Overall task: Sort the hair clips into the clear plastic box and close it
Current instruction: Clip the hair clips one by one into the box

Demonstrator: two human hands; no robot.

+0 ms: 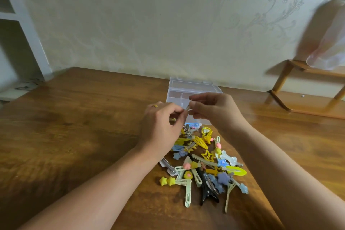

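Both hands meet just in front of the clear plastic box [194,92], pinching one small silvery metal clip [187,107] between them: the left hand [161,119] curls its fingertips on the nearer end, the right hand [214,110] nips the farther end. The clip looks thin, stiff and slippery, so a firm pinch on its flat faces seems wise, with one hand letting go only once it hangs over a chosen compartment. The box is open, its lid tipped back behind it, its dividers faintly visible. The pile of hair clips [203,160] lies on the wooden counter [84,117] on the near side of the box: glossy yellow snap clips, soft-looking star and flower shapes, pale green bars, a black claw clip [208,191]. Tangled pieces probably need lifting singly
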